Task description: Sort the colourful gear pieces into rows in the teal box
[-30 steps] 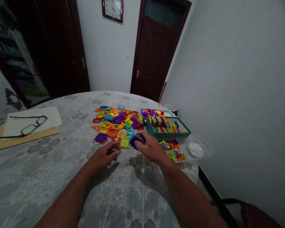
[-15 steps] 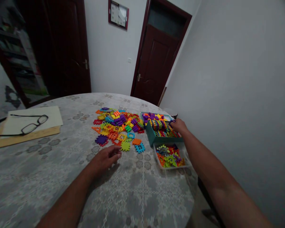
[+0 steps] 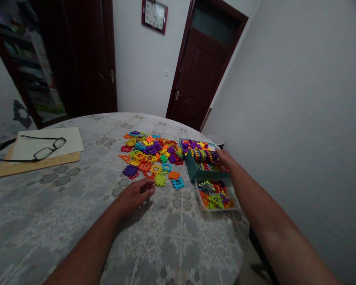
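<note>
My left hand (image 3: pixel 139 193) rests on the patterned tablecloth with its fingers loosely curled and apart, holding nothing. Its fingertips are beside a lime green gear-edged piece (image 3: pixel 160 179). My right hand (image 3: pixel 224 157) is at the right end of a row of colourful pieces (image 3: pixel 203 155) in the green box (image 3: pixel 192 171); its fingertips are small and partly hidden, so what they hold cannot be made out. A pile of bright plastic pieces (image 3: pixel 151 148) lies left of the box. A clear tray (image 3: pixel 219 209) with mixed pieces is in front of the box.
Black-framed glasses (image 3: pixel 44 153) lie on white paper (image 3: pixel 74 136) over a brown board (image 3: pixel 62 159) at the left. A second box with purple and orange pieces (image 3: pixel 192 145) is behind the green box. A wall rises on the right.
The view has shifted slightly. My right hand has moved a little at the row's end, and the row in the green box now looks fuller. My left hand stays by the lime green piece.
</note>
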`<state>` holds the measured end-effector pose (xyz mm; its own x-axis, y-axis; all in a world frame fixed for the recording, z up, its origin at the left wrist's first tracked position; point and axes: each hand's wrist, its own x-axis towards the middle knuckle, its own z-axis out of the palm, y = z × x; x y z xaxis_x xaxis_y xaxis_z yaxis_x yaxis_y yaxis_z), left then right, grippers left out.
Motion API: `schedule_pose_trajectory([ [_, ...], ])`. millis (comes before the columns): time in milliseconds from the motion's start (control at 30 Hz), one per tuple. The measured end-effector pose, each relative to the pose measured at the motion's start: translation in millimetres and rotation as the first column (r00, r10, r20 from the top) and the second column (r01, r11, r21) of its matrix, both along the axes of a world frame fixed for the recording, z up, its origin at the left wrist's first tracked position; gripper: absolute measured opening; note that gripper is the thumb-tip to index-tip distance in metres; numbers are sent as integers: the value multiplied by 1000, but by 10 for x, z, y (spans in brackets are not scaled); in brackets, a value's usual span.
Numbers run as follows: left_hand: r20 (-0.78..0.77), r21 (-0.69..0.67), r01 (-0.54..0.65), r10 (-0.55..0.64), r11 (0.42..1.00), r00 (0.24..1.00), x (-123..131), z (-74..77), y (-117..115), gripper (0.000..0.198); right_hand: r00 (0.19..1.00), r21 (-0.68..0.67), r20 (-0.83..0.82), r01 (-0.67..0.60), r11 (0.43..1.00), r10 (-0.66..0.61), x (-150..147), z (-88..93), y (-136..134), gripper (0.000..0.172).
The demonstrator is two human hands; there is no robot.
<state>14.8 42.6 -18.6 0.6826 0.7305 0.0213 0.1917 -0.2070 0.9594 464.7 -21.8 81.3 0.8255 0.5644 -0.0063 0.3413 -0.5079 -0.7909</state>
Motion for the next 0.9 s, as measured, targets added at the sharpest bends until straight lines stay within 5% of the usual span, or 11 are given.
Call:
schedule_pose_trajectory([
  [200,-3,4,15,-15,1000,1000,-6,-40,12,52,1000,-82,-1,24,996,-25,-123,101,-39,51],
  [433,-15,3,-26,26,1000,1000,-7,-44,10,50,932,-27,356,-61,998,67,-532,274,-259,40],
  [500,-6,-7,-33,32,999,999,1,-52,8,49,831,-7,508,-260,966,227,-899,176,-389,40],
  [633,-8,34,-55,56,998,998,17,-62,-8,42,544,-160,580,-654,739,607,-1807,-288,-587,39],
  [733,-26,107,-85,88,991,996,30,-55,-20,37,502,-288,584,-607,741,638,-2269,-644,-522,56],
  [900,-49,306,-119,141,945,989,41,-53,7,29,643,-492,495,-346,798,584,-2396,-887,-242,51],
])
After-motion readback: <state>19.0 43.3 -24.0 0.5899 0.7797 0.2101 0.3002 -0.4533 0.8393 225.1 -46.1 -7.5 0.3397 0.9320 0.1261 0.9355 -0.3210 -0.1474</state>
